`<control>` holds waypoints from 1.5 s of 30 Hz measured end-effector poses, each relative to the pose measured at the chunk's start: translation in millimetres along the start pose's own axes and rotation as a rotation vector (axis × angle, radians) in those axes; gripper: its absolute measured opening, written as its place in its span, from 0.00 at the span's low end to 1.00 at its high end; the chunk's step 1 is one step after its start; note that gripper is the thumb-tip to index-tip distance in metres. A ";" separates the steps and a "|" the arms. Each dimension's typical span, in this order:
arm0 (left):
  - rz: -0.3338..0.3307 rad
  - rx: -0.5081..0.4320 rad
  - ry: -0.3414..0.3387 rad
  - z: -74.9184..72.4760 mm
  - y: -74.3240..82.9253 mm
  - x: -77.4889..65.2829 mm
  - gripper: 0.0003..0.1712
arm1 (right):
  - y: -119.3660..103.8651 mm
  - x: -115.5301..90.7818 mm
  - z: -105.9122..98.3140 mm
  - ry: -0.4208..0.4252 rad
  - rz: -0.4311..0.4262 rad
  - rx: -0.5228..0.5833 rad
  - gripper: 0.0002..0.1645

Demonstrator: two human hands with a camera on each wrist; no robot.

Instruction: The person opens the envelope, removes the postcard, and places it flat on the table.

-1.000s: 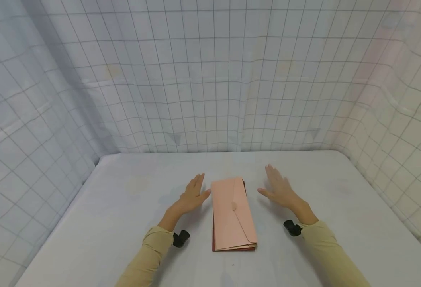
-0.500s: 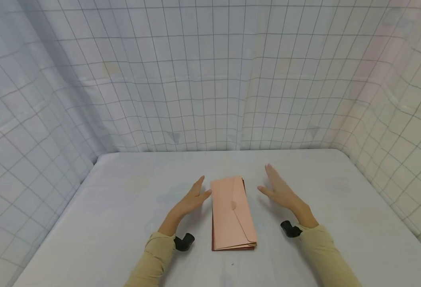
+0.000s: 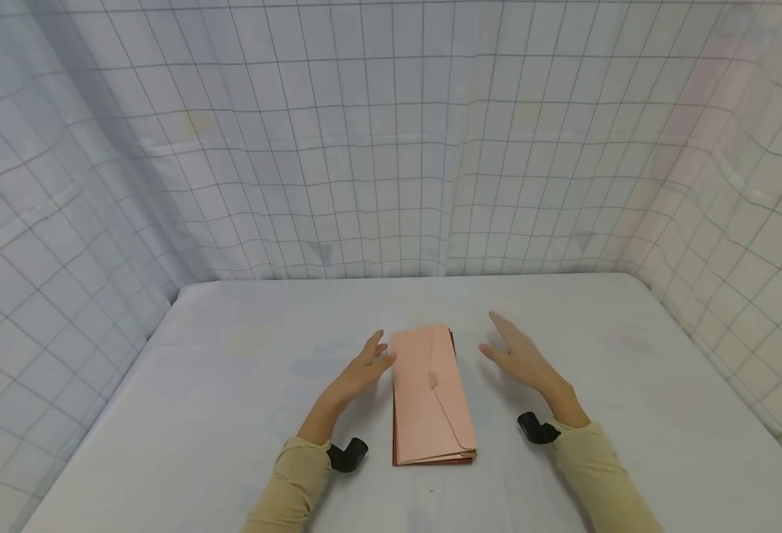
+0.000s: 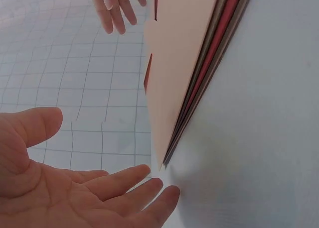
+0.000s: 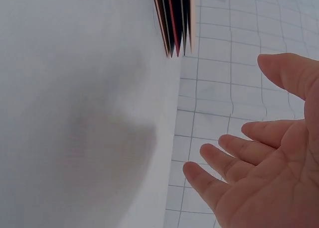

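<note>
A stack of envelopes lies on the white table, a pale pink one on top with its flap side up. Darker red and brown edges show beneath it in the left wrist view. My left hand is just left of the stack, its thumb tip right at the pink edge in the head view. On the other side my right hand hovers with fingers extended, apart from the stack. Both palms face inward and hold nothing. In the right wrist view the ends of the stacked envelopes fan slightly apart.
The white table is bounded at the back and sides by a white curtain with a dark grid. Black wrist-worn devices sit at both sleeve cuffs. A tiny dark speck lies in front of the stack.
My left hand has shifted slightly right and its fingers have spread and bent a little. The right hand's fingers have bent slightly. The envelopes have stayed in place.
</note>
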State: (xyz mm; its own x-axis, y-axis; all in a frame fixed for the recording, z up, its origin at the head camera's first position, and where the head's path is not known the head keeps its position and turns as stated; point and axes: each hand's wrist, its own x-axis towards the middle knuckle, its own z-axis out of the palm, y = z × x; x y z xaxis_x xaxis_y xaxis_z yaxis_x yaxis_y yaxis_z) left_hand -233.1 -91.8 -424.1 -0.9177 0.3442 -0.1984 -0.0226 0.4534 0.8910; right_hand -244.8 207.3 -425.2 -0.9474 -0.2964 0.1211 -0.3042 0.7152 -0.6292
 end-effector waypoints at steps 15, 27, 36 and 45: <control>0.038 -0.078 0.133 10.3 6.2 3.8 0.33 | -2.7 1.0 -2.8 -0.152 0.042 0.273 0.35; -0.023 -0.082 0.164 27.9 -3.1 -8.4 0.32 | 5.7 -13.7 17.0 -0.358 0.059 0.505 0.36; -0.016 -0.123 0.175 25.8 -0.7 -7.5 0.33 | 0.6 -8.2 16.5 -0.345 0.052 0.505 0.36; -0.009 -0.167 0.217 26.1 2.1 -4.9 0.32 | 0.3 -0.5 19.9 -0.355 0.028 0.531 0.36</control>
State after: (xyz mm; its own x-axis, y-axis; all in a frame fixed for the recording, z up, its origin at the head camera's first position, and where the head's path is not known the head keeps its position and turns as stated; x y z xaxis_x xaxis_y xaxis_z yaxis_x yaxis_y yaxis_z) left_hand -218.2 -71.1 -432.0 -0.9803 0.1480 -0.1306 -0.0798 0.3080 0.9480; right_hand -242.4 195.0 -440.8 -0.8358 -0.5387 -0.1057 -0.1022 0.3419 -0.9342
